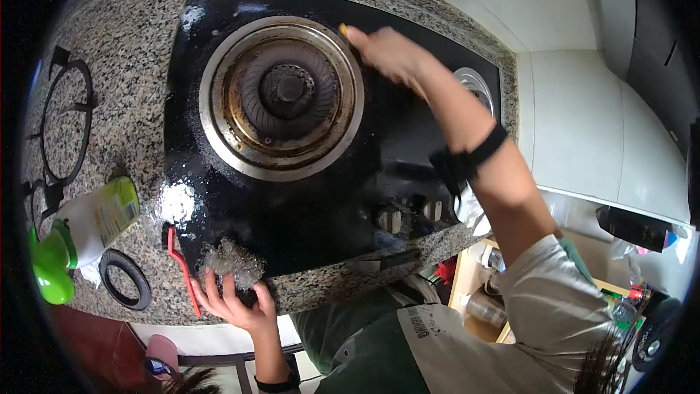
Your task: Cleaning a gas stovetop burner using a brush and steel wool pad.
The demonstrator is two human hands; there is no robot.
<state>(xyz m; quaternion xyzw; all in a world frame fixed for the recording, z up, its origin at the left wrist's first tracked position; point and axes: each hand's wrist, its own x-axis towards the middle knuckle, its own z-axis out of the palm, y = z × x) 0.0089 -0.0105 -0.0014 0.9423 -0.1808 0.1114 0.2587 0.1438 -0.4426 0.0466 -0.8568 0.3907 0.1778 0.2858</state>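
My left hand [240,306] is at the stove's near left corner, thumb and fingers around the near side of a steel wool scourer [234,264]. Beside it lies a brush with a red handle [180,262]. My right hand [391,54], slightly blurred, grips a yellow object that I cannot make out; only bits of it show past the fingers. That hand is over the black glass cooktop [306,224], at the upper right of the large gas burner [281,98]. Brown stains mark the burner's metal ring, and dark specks and wet spots show on the glass around it.
A black pan support [90,98] rests on the granite counter [131,76] at left. Nearer are a spray bottle [101,219] with a green head and a black ring [126,279]. Two control knobs [390,220] sit at front right. A second burner [474,85] is partly behind my right arm.
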